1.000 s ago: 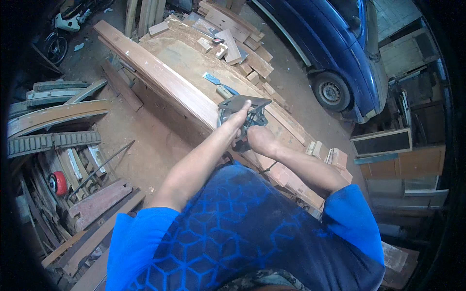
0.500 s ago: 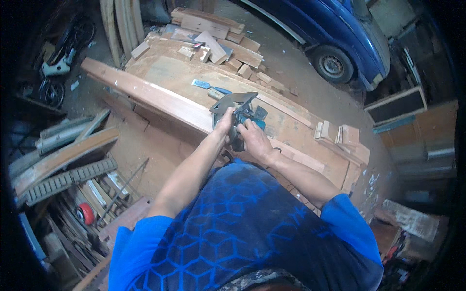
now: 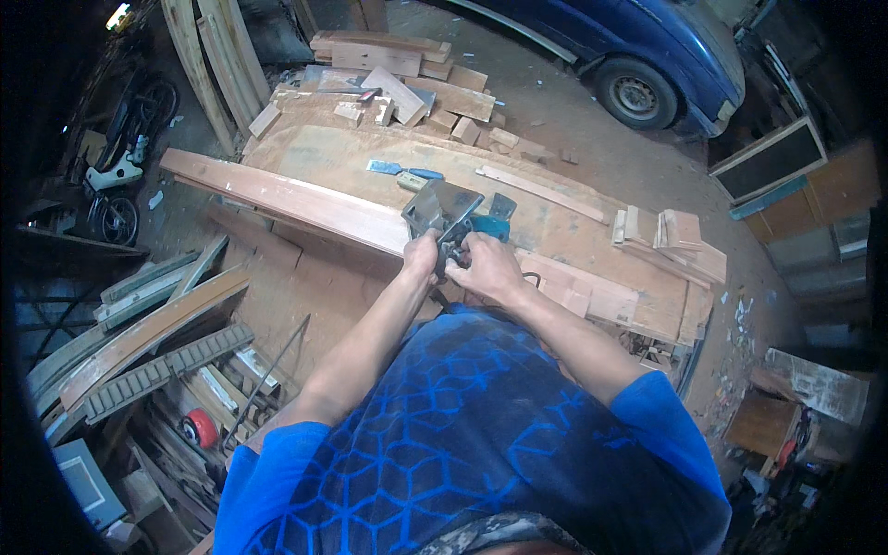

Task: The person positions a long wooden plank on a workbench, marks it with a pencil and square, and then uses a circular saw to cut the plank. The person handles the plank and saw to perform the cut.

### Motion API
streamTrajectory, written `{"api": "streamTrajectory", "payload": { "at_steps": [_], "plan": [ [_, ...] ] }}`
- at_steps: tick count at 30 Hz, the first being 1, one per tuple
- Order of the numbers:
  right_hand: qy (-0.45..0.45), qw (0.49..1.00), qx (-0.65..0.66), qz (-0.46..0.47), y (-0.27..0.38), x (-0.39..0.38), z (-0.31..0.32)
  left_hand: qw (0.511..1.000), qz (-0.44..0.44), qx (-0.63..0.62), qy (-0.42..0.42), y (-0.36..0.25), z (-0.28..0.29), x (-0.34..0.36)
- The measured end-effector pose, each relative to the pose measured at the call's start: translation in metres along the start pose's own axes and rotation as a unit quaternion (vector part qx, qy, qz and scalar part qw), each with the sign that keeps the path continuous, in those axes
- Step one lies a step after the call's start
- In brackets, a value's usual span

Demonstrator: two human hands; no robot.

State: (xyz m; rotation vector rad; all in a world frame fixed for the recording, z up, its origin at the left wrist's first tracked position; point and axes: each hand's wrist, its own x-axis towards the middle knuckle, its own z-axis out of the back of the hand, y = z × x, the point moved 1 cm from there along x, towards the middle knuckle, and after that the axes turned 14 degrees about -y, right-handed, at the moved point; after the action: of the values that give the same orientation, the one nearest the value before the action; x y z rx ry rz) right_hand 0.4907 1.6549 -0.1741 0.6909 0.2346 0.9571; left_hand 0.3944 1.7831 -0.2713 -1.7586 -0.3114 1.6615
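both the left hand (image 3: 425,255) and right hand (image 3: 484,268) clamp their fingers around the grey-and-teal electric hand planer (image 3: 450,215), which, if tilted, could gouge the long reddish wooden plank (image 3: 287,198).

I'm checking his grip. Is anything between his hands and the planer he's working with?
Nothing visible. The left hand and right hand both close directly on the planer, which sits over the long plank on the workbench.

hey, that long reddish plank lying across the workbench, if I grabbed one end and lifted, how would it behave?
The long plank looks thick and solid, so probably stiff rather than floppy. It spans much of the workbench, so it is likely heavy and would swing at the far end. Its flat face should keep it from rolling. Both hands hold a power tool near its near end.
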Motion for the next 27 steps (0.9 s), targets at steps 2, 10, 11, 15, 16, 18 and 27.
{"api": "streamTrajectory", "payload": {
  "at_steps": [2, 10, 11, 15, 16, 18, 27],
  "plan": [
    [-0.033, 0.997, -0.05, 0.041, 0.0, -0.002, -0.007, 0.999, -0.019, 0.035, -0.016, -0.015, 0.0, -0.029],
    [0.099, 0.881, 0.24, -0.397, -0.006, 0.013, -0.034, 0.997, 0.025, -0.059, 0.052, -0.013, -0.008, -0.023],
    [0.09, 0.847, 0.287, -0.439, -0.002, 0.009, -0.037, 0.991, 0.045, -0.08, 0.1, -0.01, -0.006, -0.018],
    [0.019, 0.648, 0.532, -0.544, -0.005, -0.005, -0.058, 0.974, 0.104, -0.109, 0.169, -0.002, -0.003, -0.006],
    [0.002, 0.61, 0.567, -0.553, -0.005, -0.005, -0.063, 0.976, 0.114, -0.103, 0.156, -0.002, -0.004, -0.004],
    [-0.02, 0.533, 0.631, -0.564, -0.005, -0.009, -0.071, 0.98, 0.111, -0.096, 0.134, -0.005, -0.003, -0.007],
    [0.094, 0.589, 0.572, -0.563, -0.017, -0.006, -0.051, 0.987, -0.059, -0.118, 0.088, 0.023, 0.001, 0.016]
  ]
}}
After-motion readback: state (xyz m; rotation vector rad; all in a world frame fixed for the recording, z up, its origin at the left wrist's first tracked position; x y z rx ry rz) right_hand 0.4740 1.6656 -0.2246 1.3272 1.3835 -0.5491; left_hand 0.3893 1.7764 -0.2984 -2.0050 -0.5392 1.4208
